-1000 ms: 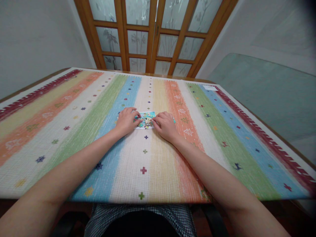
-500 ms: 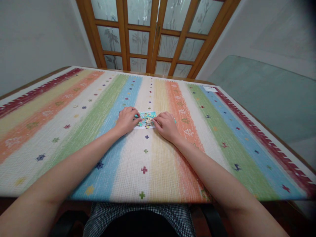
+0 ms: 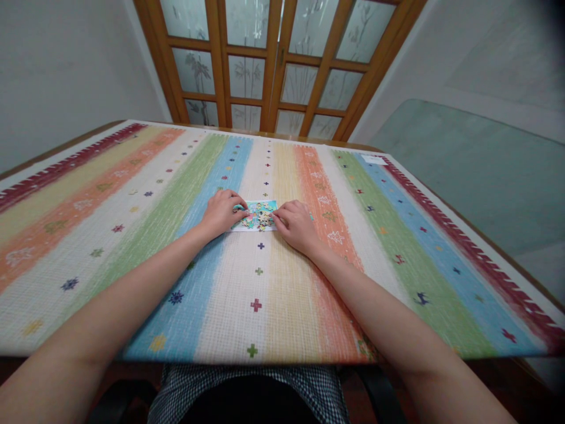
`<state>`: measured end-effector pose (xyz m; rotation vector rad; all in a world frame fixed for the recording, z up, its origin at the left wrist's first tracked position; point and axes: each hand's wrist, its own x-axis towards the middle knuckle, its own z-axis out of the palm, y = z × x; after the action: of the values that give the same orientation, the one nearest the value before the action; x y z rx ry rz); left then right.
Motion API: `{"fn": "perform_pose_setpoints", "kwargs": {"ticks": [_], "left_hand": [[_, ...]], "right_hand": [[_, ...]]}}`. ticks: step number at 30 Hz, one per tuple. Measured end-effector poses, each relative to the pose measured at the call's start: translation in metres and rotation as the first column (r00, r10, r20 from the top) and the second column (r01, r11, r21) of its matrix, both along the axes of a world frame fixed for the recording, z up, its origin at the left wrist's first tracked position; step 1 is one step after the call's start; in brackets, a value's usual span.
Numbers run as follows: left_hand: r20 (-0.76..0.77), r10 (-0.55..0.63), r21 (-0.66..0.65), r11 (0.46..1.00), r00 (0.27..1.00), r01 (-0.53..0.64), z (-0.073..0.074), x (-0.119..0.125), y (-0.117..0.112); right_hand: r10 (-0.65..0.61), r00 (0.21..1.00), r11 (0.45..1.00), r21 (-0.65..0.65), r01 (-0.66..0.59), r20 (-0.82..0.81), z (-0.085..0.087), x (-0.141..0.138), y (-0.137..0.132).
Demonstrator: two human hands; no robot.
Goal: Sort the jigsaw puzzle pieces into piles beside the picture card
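Small, colourful jigsaw puzzle pieces (image 3: 263, 220) lie in a loose heap on a turquoise and white printed sheet (image 3: 269, 205) at the middle of the table. At the sheet's left side is my left hand (image 3: 223, 212), its thumb and fingertips brought together in a pinch over the pieces. My right hand (image 3: 295, 222) rests at the right side, with thumb and forefinger pinched close to the heap. Whatever sits between the fingertips of either hand is too small to make out. Both hands partly cover the sheet's edges.
A striped tablecloth (image 3: 238, 294) with printed motifs covers the large table. A small white label (image 3: 373, 159) lies near its far right corner. Wooden doors with glass panes (image 3: 247, 70) stand behind the table, and a pale green panel (image 3: 468, 171) is at the right.
My left hand has shifted slightly left, baring a little more of the sheet and pieces. The right hand stays at the heap's right side. The whole view has moved slightly.
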<state>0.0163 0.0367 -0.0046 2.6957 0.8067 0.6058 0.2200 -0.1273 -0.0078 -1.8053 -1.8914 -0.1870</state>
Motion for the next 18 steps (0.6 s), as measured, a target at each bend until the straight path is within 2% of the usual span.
{"fn": "perform_pose_setpoints", "kwargs": {"ticks": [4, 7, 14, 18], "left_hand": [[0.002, -0.006, -0.046, 0.999, 1.0, 0.007, -0.005, 0.003, 0.004], [0.022, -0.014, -0.025, 1.0, 1.0, 0.014, -0.009, 0.004, 0.005], [0.037, -0.06, 0.227, 0.973, 0.998, 0.05, -0.008, 0.003, 0.001], [0.079, -0.105, 0.302, 0.95, 0.991, 0.076, -0.001, 0.0, -0.005]], "right_hand": [[0.002, 1.0, 1.0, -0.001, -0.002, -0.003, 0.002, -0.002, 0.0], [-0.005, 1.0, 1.0, -0.002, 0.005, -0.002, 0.002, -0.002, 0.0], [0.002, 1.0, 1.0, 0.016, -0.002, 0.017, -0.003, 0.0, 0.001], [-0.001, 1.0, 1.0, 0.019, 0.001, 0.006, -0.002, 0.0, 0.001]]}}
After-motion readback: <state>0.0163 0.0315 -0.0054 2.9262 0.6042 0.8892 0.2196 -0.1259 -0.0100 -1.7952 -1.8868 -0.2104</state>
